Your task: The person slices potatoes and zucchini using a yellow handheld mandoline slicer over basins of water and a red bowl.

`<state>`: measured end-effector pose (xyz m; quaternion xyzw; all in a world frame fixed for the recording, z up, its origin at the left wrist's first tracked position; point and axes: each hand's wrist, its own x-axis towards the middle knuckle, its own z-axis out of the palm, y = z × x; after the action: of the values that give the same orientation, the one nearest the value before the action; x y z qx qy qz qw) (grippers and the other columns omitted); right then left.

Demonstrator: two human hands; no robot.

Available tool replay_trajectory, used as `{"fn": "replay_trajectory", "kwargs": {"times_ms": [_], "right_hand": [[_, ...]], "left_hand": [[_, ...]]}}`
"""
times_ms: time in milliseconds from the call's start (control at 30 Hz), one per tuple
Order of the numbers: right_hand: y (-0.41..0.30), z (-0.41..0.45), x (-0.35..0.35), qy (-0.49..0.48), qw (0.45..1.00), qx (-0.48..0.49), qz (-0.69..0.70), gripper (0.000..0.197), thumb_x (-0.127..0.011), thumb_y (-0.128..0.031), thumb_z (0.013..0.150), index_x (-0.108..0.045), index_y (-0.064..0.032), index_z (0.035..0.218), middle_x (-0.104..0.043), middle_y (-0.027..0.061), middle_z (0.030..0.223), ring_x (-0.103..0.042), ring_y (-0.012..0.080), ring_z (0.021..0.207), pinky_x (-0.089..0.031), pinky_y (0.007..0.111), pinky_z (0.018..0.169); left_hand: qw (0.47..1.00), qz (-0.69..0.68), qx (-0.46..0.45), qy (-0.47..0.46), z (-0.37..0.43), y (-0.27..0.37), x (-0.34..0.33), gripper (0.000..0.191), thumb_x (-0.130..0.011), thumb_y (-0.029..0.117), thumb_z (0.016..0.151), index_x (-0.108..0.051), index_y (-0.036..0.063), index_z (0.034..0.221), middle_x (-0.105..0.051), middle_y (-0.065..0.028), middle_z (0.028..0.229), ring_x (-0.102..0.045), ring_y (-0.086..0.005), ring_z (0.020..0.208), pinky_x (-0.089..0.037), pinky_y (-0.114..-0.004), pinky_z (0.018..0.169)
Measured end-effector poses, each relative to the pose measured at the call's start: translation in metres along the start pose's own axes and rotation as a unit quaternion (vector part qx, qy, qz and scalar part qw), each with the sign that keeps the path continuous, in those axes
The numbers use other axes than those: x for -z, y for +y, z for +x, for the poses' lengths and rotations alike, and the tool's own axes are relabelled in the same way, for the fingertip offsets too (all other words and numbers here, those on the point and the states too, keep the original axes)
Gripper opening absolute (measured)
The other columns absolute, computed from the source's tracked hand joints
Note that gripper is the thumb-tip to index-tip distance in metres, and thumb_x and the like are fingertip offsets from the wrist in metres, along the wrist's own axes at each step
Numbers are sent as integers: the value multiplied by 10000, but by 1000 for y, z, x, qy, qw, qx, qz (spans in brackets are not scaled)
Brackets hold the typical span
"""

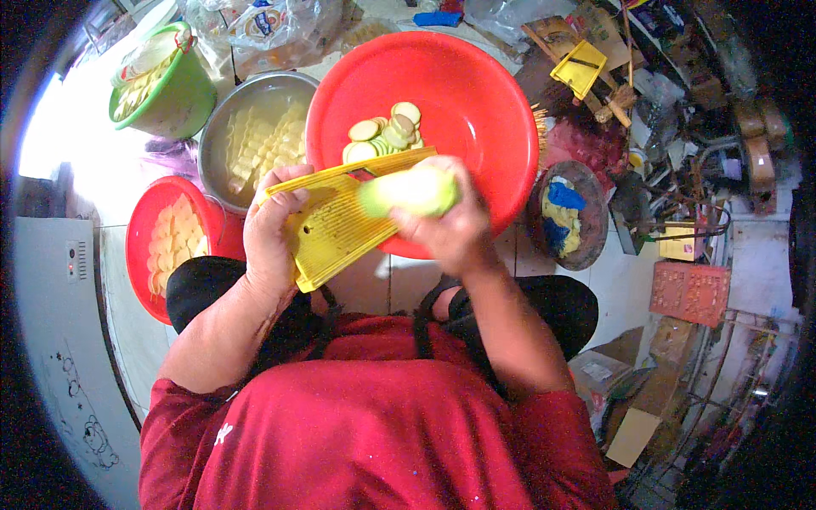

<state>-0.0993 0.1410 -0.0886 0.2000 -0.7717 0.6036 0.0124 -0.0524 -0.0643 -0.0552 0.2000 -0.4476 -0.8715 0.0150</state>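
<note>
My left hand [273, 223] grips the left end of a yellow plastic slicer [331, 223], which slants over the near rim of a large red basin [472, 95]. My right hand [456, 223], a little blurred, holds a pale green vegetable [414, 191], perhaps a zucchini, against the slicer's ridged face near its blade. Beneath the slicer's far edge, round pale slices with green rims [376, 137] lie heaped in the basin. How the fingers of my right hand wrap the far side of the vegetable is partly hidden.
A metal bowl [207, 150] of wavy-cut pieces in liquid stands left of the basin, near a green bucket [204, 95] and a red bucket [137, 236], both holding cut food. On the right are a dark bowl with peelings [596, 223], another yellow slicer [580, 67] and a red crate [688, 290].
</note>
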Motion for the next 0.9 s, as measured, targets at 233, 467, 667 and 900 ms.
{"fn": "replay_trajectory", "kwargs": {"times_ms": [233, 467, 667, 900], "right_hand": [[49, 16, 32, 88, 968, -234, 28, 316, -700, -81, 753, -553, -33, 1029, -640, 104, 940, -632, 198, 827, -523, 353, 761], [-22, -1, -9, -28, 993, -52, 99, 476, -734, -34, 717, -480, -45, 1119, -584, 76, 1023, -584, 166, 923, -489, 313, 828], [53, 20, 27, 45, 980, -191, 21, 405, -712, -84, 754, -499, -36, 1095, -643, 69, 899, -635, 191, 784, -532, 331, 729], [18, 8, -5, 30, 978, -110, 175, 445, -709, -20, 722, -474, -46, 1099, -603, 66, 964, -608, 175, 849, -513, 321, 779]], "left_hand": [[999, 21, -17, -47, 2, -2, 1, 289, -489, 145, 770, -511, 20, 1030, -573, -114, 947, -553, -212, 885, -441, -318, 837], [999, 17, -16, -34, 0, -2, 5, 292, -489, 148, 772, -513, 17, 1032, -577, -118, 960, -553, -210, 885, -443, -318, 829], [998, 17, -23, -47, 1, -4, -1, 337, -507, 211, 774, -502, 23, 1053, -574, -121, 977, -553, -226, 903, -442, -328, 832], [999, 3, -11, -40, -5, 2, -4, 277, -489, 146, 787, -507, 19, 1032, -575, -115, 960, -556, -208, 889, -446, -321, 831]]}}
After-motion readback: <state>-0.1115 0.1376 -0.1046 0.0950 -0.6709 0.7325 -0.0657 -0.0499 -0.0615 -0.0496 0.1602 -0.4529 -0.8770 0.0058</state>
